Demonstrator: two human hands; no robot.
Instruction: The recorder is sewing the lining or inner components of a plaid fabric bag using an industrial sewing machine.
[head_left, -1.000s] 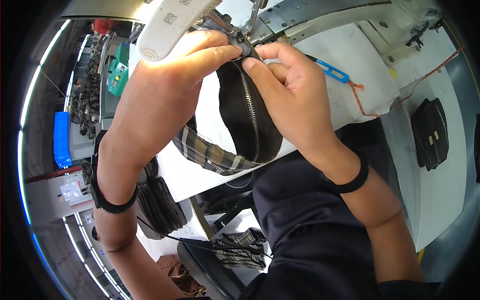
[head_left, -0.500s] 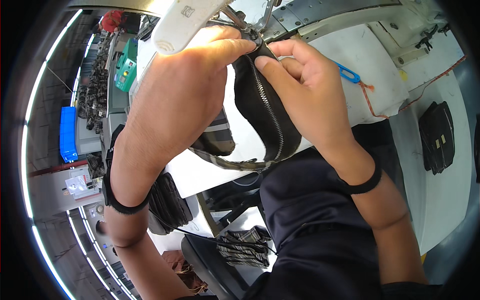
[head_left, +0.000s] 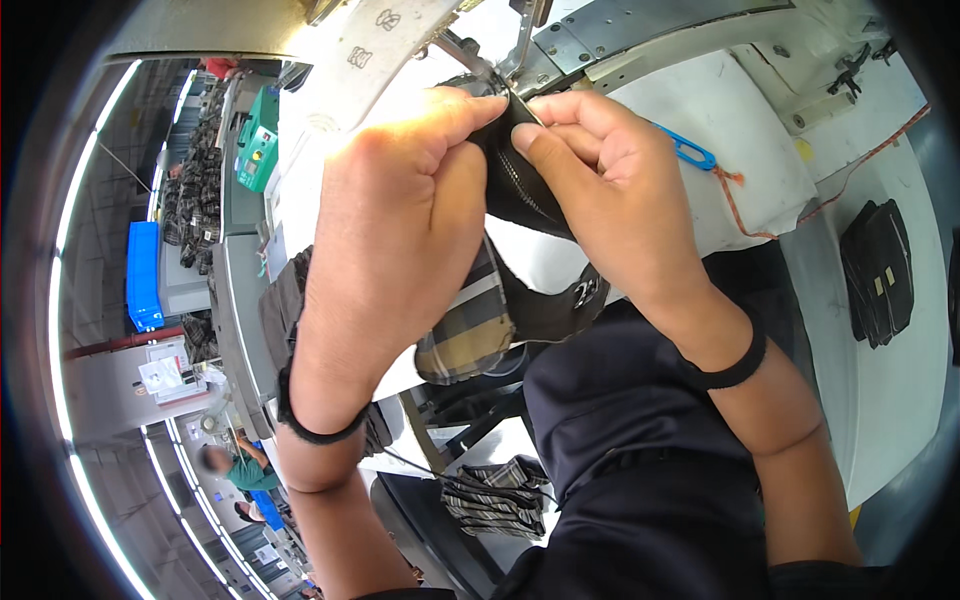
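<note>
A dark fabric piece with a metal zipper (head_left: 527, 190) lies at the needle area of a sewing machine (head_left: 500, 72). My right hand (head_left: 625, 190) pinches its right edge between thumb and index finger, just below the presser foot. My left hand (head_left: 400, 200) is closed at the left edge, index fingertip close to the foot; its other fingertips are mostly hidden. Strong light washes out its knuckles. Below the hands, a plaid part (head_left: 465, 345) and a dark curved part of the cloth hang over the table's near edge.
A blue thread snipper (head_left: 688, 148) with an orange cord lies right of my right hand. Dark stacked pieces (head_left: 878, 275) lie at the far right, and folded plaid pieces (head_left: 495, 497) sit below the table. A green box (head_left: 258, 138) and blue bin (head_left: 144, 275) stand left.
My left hand has shifted right and turned, now covering more of the cloth. Less of the zipper shows, and the plaid part hangs lower. My right hand keeps its pinch in nearly the same place.
</note>
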